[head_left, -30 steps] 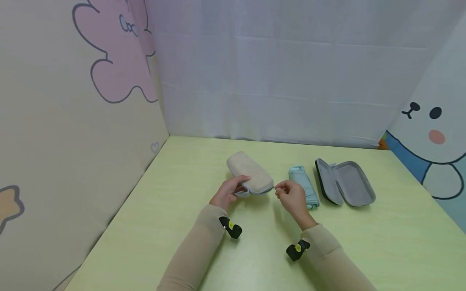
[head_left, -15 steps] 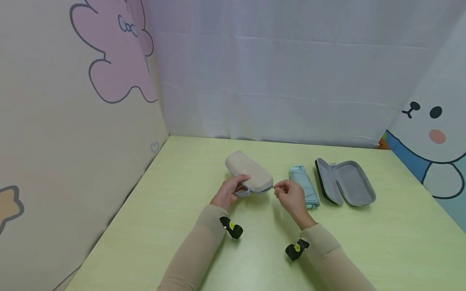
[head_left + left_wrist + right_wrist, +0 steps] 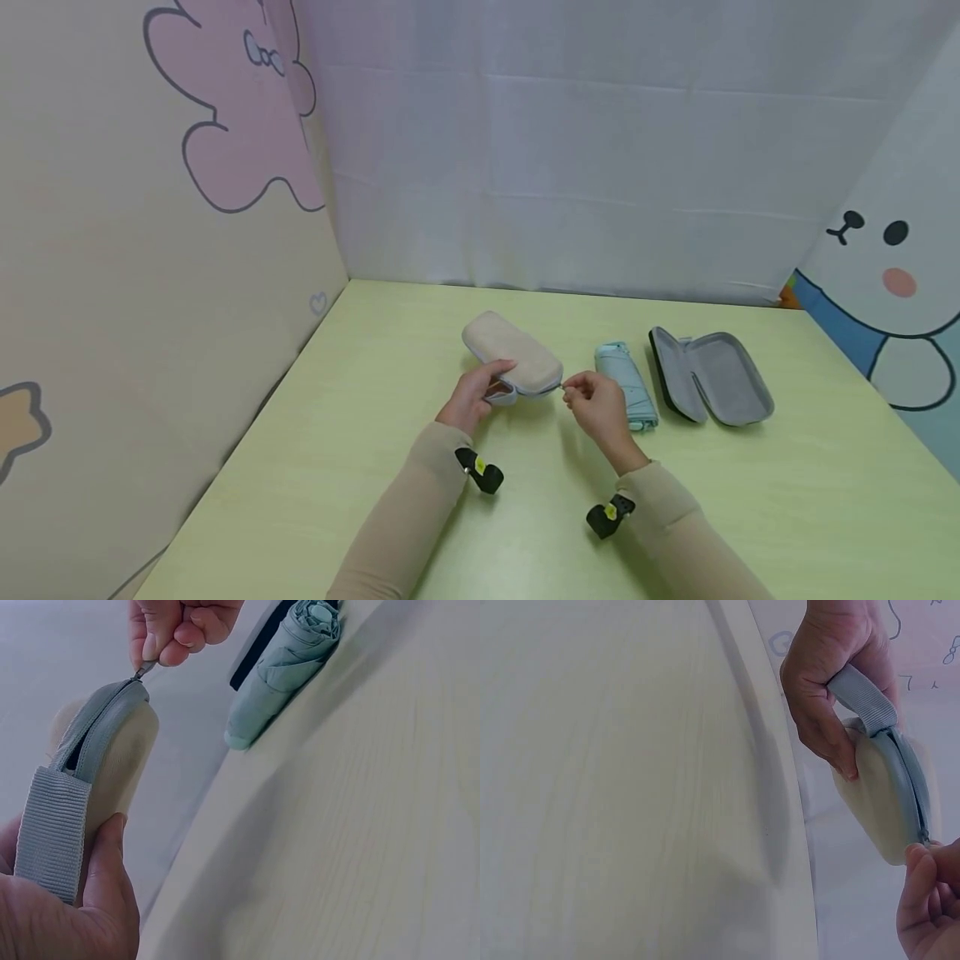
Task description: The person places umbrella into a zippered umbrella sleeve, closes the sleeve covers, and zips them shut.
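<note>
A beige zippered pencil case [image 3: 513,352] with grey-blue zipper tape is held tilted over the table. My left hand [image 3: 474,395] grips its near end, beside a ribbed fabric loop [image 3: 51,836]. The thumb lies on one beige face. With thumb and finger, my right hand [image 3: 602,408] pinches the zipper pull [image 3: 146,669] at the case's right corner. Between the loop and the pull, the zipper [image 3: 913,787] shows a narrow dark gap in both wrist views. What the case holds is hidden.
Right of my right hand lies a folded light-teal umbrella [image 3: 624,379]. Beyond it an opened hard case [image 3: 727,379] with grey lining lies on the pale yellow-green table [image 3: 397,350]. A white curtain [image 3: 562,167] hangs behind the table, and a wall borders its left side.
The case and both hands have shifted very slightly to the left. My left grip and the right-hand pinch on the zipper pull stay the same.
</note>
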`<state>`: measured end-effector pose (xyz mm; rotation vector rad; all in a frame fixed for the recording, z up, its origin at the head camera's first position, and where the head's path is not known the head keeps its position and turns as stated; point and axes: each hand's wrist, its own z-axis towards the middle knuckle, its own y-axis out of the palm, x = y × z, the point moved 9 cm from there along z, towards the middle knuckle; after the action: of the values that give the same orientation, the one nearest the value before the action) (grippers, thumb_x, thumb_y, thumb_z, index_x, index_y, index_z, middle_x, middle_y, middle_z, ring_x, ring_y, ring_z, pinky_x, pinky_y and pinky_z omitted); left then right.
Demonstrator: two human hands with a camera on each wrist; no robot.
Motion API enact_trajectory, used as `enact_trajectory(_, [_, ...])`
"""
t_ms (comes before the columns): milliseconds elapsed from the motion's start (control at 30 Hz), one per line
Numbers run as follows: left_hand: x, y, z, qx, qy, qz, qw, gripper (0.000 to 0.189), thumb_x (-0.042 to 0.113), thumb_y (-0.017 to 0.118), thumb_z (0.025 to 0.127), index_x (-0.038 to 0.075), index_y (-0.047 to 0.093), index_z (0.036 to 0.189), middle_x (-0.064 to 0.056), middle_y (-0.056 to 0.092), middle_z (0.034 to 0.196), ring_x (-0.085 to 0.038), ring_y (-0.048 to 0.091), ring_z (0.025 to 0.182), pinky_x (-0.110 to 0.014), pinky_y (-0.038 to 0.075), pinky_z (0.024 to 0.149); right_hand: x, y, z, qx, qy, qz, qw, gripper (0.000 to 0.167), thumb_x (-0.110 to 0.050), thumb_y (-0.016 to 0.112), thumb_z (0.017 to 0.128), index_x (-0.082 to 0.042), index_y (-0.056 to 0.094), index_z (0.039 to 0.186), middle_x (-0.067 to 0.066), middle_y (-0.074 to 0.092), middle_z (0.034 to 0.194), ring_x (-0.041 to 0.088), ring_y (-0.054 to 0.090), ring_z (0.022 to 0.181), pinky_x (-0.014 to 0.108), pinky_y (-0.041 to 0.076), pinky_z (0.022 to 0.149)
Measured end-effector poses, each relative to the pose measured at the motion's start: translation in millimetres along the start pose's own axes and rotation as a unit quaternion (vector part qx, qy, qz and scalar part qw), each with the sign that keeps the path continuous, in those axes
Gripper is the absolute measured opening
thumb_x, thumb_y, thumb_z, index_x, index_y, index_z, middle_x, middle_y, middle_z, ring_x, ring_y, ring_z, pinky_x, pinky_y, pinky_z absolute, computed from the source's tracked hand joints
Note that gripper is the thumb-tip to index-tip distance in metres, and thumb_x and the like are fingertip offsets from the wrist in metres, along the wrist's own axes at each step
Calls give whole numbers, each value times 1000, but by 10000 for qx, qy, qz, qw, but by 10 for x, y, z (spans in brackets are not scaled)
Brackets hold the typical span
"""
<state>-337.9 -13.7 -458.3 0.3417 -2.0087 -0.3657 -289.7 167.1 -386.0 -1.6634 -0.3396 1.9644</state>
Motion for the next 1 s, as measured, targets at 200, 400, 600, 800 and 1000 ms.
enact_trajectory(200, [8,15,-9,-20,76,16,10000,18,17,72,79,7,59,87,1,64,71,-11,57,61,-21,43,59,-21,-15,1,11,-73,-4,10000,5,5,60,83,4,65,82,8,62,69,16,57,61,24,46,51])
enact_trajectory(400, [11,22,-21,22,90,-53,9999,16,15,71,80,7,59,84,0,63,69,-11,56,56,-21,43,57,-28,-32,-16,91,-212,8,9997,5,6,60,83,5,65,81,8,62,68,16,57,60,24,45,51])
enact_trajectory(600, [3,40,-30,6,72,-99,9999,15,17,72,80,8,59,82,1,62,70,-12,55,62,-20,42,58,-67,-78,-35,357,-374,-1,9987,6,7,59,83,6,65,82,10,63,69,16,56,60,22,44,49])
enact_trajectory(800, [-2,38,-31,67,5,-174,9998,18,18,73,79,7,60,85,0,62,71,-13,55,64,-20,43,59,-88,-88,-42,495,-376,-14,9981,8,5,58,84,3,65,81,9,62,69,16,56,59,22,43,47])
enact_trajectory(1000, [-19,49,-28,47,-18,-340,9994,17,16,72,81,7,60,88,0,62,72,-12,56,63,-18,40,53,-95,-42,-67,311,-345,34,9989,8,4,57,85,4,65,83,9,63,71,18,58,62,24,45,49])
